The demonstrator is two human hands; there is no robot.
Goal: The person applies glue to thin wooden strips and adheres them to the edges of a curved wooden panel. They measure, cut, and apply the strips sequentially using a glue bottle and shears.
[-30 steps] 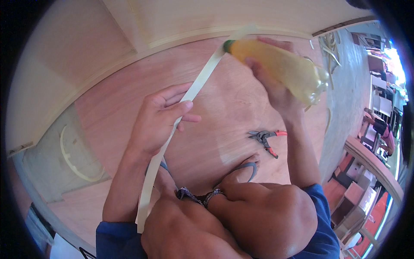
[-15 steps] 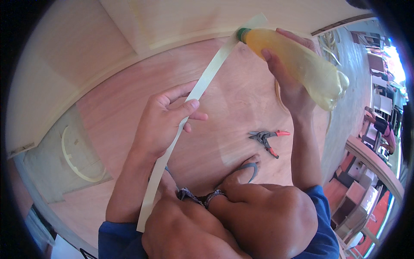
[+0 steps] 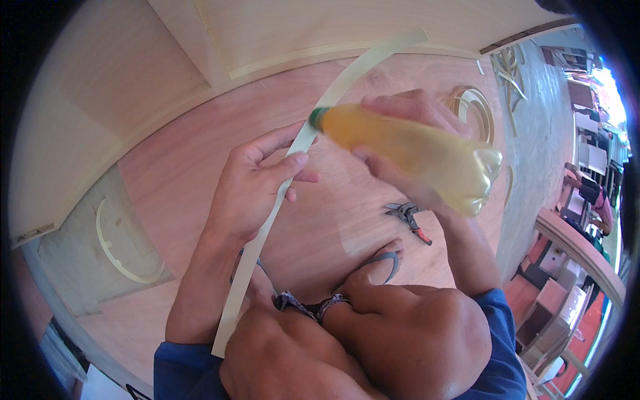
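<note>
Pale, thin and ribbon-like, a flexible strip [image 3: 247,265] runs from beside the knees up past the left hand [image 3: 240,180] and bends to the right at its far end, its face smooth and flat. The left hand pinches it between thumb and fingers. Clear plastic makes up the bottle [image 3: 413,150], tapered at the neck and lobed at the base, tinted by yellowish contents; its ribbed green cap [image 3: 315,119] sits against the strip just beyond the left fingertips. The right hand [image 3: 423,108], slightly blurred, wraps round the bottle, thumb on the near side and fingers on the far side.

Under all this spreads a pinkish plywood sheet [image 3: 320,213] with soft, wavy grain. Black-bodied snips [image 3: 404,213] with red grip colouring lie on it near the right forearm, and a looped coil [image 3: 490,113] rests beyond the right hand. Cream wooden panels [image 3: 113,100] rise along the far side. Smooth grey floor [image 3: 543,120] shows at the right, where another person [image 3: 603,213] appears among cluttered furniture.
</note>
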